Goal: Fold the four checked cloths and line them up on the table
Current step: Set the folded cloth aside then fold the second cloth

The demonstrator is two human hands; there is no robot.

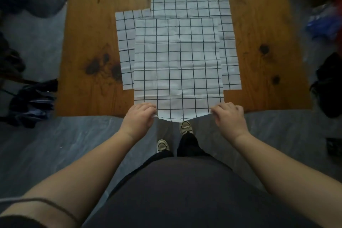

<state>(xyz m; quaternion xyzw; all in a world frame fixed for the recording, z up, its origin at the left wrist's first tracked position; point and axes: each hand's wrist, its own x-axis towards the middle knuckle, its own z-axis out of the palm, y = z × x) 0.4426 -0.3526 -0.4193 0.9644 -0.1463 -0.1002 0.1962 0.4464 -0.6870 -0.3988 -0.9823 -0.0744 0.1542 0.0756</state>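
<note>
Both hands sit low in the middle of the frame: the left hand (139, 116) and the right hand (229, 116) each have fingers curled tight, pinching a near corner of the top checked cloth (177, 65). That cloth lies flat on the wooden table (83, 46), its near edge hanging off. More checked cloths (190, 5) peek out under it, toward the top of the frame.

Lower cloths (229, 57) mostly hidden under top cloth (177, 65), their number unclear, clutter (322, 22) at right blurred
</note>
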